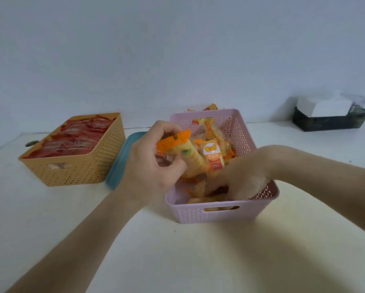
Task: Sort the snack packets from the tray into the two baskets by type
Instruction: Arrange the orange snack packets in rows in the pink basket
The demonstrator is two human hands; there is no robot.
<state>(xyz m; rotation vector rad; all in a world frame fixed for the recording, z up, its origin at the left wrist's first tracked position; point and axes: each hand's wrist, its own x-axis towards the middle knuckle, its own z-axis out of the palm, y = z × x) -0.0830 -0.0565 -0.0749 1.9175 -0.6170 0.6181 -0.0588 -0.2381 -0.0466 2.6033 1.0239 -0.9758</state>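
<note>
A pink basket (220,215) sits in the middle of the table and holds several orange-and-yellow snack packets (214,154). My left hand (150,163) hovers at the basket's left rim, closed on one orange-edged packet (177,142). My right hand (244,178) reaches down into the basket's near right corner, fingers curled among the packets; what it holds is hidden. To the left stands an orange basket (75,174) filled with red packets (75,137). A blue tray (118,166) lies between the two baskets, mostly hidden by my left hand.
A dark box (329,122) with white paper in it stands at the back right by the wall. One or two orange packets (211,107) poke up behind the pink basket. The white table stretches toward me.
</note>
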